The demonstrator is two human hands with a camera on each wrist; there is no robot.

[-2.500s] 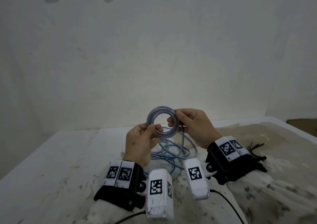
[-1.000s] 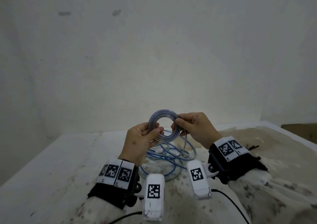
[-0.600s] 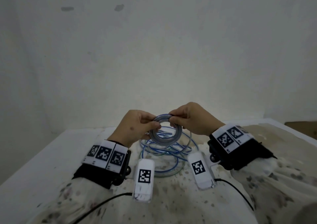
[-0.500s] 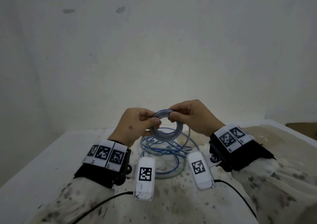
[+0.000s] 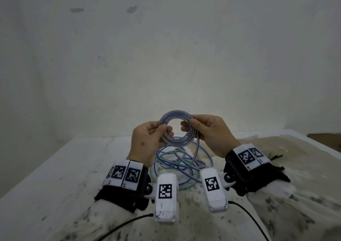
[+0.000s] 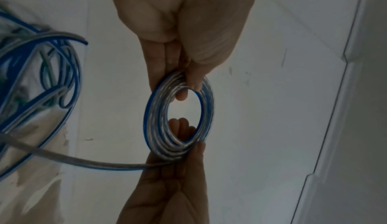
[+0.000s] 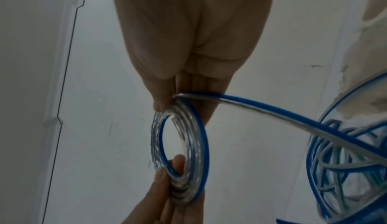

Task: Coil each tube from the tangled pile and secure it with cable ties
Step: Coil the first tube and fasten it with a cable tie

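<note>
Both hands pinch one small coil of clear blue-striped tube (image 5: 176,130), raised above the surface (image 5: 55,167): left hand (image 5: 145,145) at its left rim, right hand (image 5: 212,135) at its right. Winding is mid-way; next, draw more slack from the loose tangled pile of tubes (image 5: 180,163) beneath. Only the wrist views show the trailing strand (image 7: 272,110) leaving the right fingers.

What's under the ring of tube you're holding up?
Below the coil, a tangled pile of blue and clear tubes lies on the table. The hands and wrist cameras cover the pile's near edges.
</note>
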